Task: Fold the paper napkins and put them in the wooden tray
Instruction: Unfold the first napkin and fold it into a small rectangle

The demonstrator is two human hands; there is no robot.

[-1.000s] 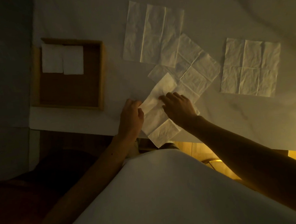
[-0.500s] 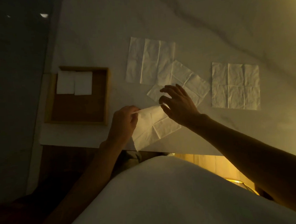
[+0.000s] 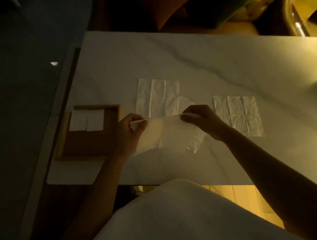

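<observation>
Napkin [image 3: 164,134] lifted above bench [image 3: 187,58], top corners pinched by left hand [image 3: 130,132] and right hand [image 3: 200,122], likely for aligning a fold. Wooden tray [image 3: 117,126] alongside, within reach, two folded napkins [image 3: 87,120] inside.

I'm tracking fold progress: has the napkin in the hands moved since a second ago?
Yes. The held napkin lay flat on the table overlapping the flat napkins; both hands now pinch its top edge, lifted and stretched beside the wooden tray.
</observation>
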